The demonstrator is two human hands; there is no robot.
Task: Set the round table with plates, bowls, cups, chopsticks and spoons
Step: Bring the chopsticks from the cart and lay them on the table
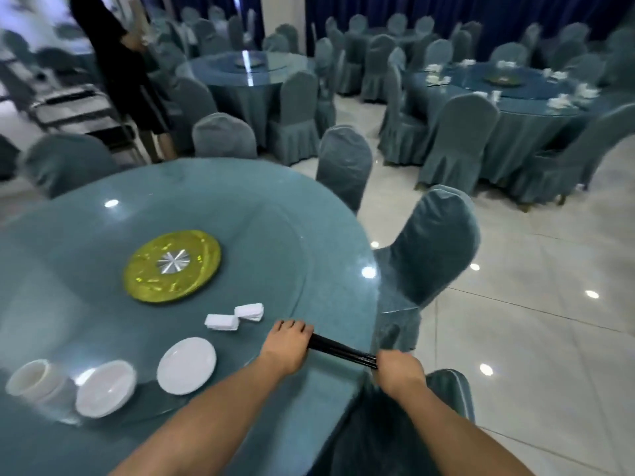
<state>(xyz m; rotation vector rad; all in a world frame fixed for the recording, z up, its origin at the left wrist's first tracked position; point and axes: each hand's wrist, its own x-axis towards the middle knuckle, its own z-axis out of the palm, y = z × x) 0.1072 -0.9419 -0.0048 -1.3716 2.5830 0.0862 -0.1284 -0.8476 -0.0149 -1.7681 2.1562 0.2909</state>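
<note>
A bundle of black chopsticks (342, 350) lies across the near right edge of the round teal table (275, 214). My left hand (288, 345) grips its far end and my right hand (400, 371) grips its near end. A single white plate (186, 365) sits left of my left hand. Further left is a stack of white plates (106, 388), then a stack of white bowls or cups (31, 377). Two white folded napkin packs (234, 317) lie beyond the single plate.
A yellow-green turntable hub (171, 266) marks the table's middle under a glass lazy Susan. Teal-covered chairs (429, 249) ring the table closely on the right. A person in black (123, 63) stands beyond the table. Other covered tables (515, 94) fill the hall.
</note>
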